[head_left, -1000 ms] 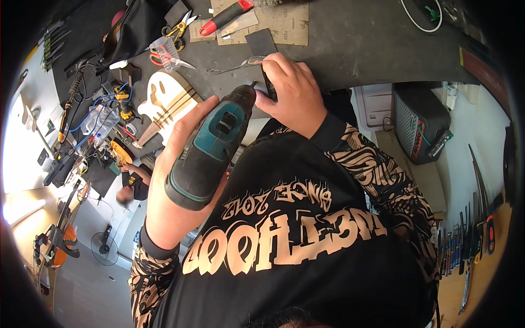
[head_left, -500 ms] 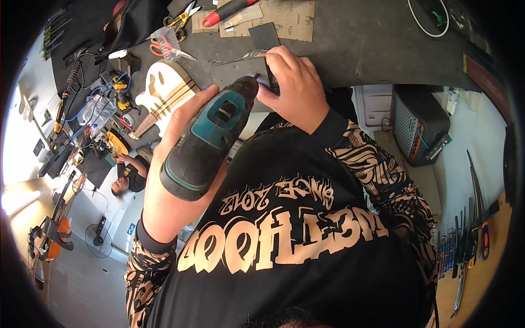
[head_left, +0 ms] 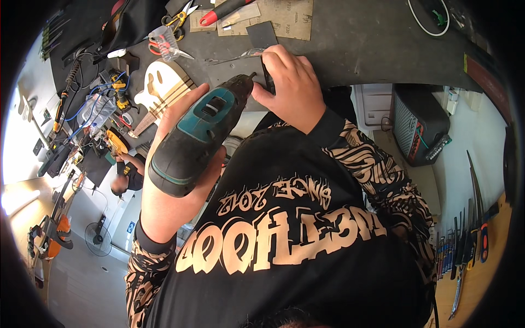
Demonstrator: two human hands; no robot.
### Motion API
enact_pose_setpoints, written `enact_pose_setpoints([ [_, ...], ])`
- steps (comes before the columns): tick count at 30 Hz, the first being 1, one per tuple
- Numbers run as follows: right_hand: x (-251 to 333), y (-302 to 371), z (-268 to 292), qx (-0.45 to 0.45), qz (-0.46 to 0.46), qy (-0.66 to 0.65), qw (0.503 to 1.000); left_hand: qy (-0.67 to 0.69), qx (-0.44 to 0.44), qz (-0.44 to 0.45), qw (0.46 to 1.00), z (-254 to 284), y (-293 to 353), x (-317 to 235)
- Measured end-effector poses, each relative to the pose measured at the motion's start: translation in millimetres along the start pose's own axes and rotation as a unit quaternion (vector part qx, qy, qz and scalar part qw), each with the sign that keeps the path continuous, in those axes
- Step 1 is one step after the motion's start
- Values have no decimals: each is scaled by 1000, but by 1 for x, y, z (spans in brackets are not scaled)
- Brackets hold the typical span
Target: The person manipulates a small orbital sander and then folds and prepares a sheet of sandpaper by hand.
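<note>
Two hands: left hand [head_left: 164,208] grasps the teal-and-black drill [head_left: 202,128]; right hand [head_left: 295,90] pinches a thin dark piece [head_left: 267,76] near the bench [head_left: 355,60] edge.
Drill bit [head_left: 252,75]: beside the piece; contact unclear.
Dark piece: work seems unfinished; no completed hole discernible.
Wires [head_left: 235,56]: thin, loosely stretched.
Sandpaper [head_left: 292,22]: brown, flat.
Wooden body [head_left: 175,74]: pale, curved, dark-striped.

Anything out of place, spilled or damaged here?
Nothing looks plainly spilled or damaged. Mildly untidy: yellow-handled scissors lie with blades apart on the bench, and a clear plastic container overlaps red-handled scissors. The drill in the left hand shows nothing odd.
</note>
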State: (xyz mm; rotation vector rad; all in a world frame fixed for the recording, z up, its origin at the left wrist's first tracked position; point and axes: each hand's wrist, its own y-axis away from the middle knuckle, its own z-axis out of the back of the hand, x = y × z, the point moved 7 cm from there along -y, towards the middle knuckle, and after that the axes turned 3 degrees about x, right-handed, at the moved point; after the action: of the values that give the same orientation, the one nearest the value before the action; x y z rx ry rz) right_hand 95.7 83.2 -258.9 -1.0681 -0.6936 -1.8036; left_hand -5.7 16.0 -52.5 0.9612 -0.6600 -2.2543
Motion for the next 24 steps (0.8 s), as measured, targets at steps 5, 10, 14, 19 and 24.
enact_pose_setpoints([
  [5,-1,-5,3,9,-13,-21,1000,197,-22,140,970,-3,10,17],
  [10,1,-11,-4,18,-44,-54,997,448,-153,168,865,22,47,33],
  [14,-5,-15,-16,12,-72,-81,994,391,-284,107,869,31,91,63],
  [19,0,-23,-14,110,-19,-140,984,479,-333,68,809,-1,124,147],
  [24,-22,-16,-8,162,-3,69,984,548,-310,-36,776,-63,63,254],
])
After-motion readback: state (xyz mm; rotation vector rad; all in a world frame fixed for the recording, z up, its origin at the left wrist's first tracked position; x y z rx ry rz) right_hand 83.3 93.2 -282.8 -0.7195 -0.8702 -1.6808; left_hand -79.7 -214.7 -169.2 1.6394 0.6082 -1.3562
